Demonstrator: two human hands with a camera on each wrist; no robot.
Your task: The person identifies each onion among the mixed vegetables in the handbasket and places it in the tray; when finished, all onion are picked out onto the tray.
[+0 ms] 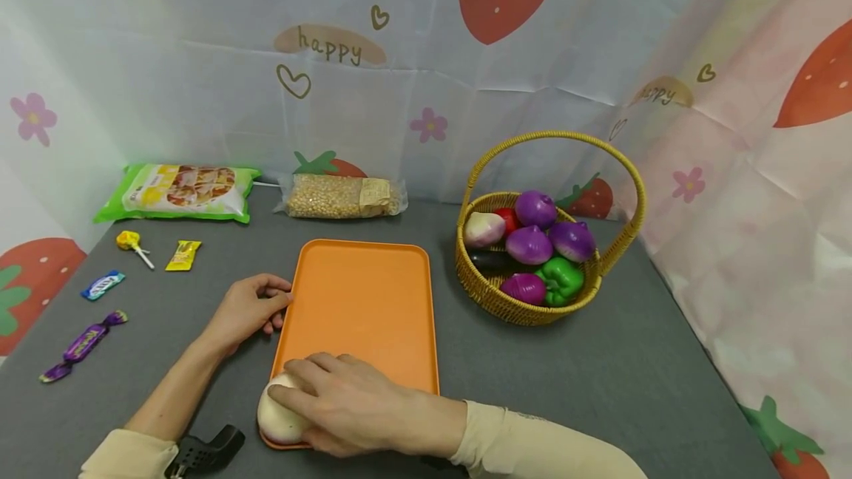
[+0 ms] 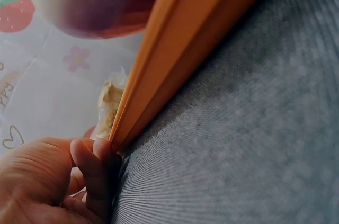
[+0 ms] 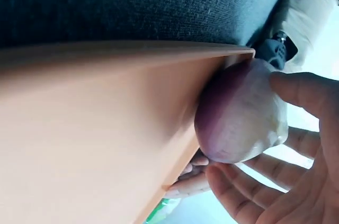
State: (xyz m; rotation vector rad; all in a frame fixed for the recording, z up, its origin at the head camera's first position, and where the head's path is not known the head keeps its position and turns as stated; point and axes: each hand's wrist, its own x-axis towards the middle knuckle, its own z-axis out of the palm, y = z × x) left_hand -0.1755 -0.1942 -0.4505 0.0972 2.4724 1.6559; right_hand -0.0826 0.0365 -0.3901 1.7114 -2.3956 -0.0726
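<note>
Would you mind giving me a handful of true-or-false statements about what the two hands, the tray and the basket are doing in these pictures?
1. The right hand grips a pale onion at the near left corner of the orange tray. True.
2. The left hand is lifting the wicker basket by its handle. False: its fingers touch the tray's left edge, and the basket stands apart to the right.
3. The basket holds purple onions and a green pepper. True.
4. The lollipop lies on the tray. False: it lies on the grey cloth to the left, near the other sweets.
5. The bag of corn kernels lies behind the tray, by the backdrop. True.
</note>
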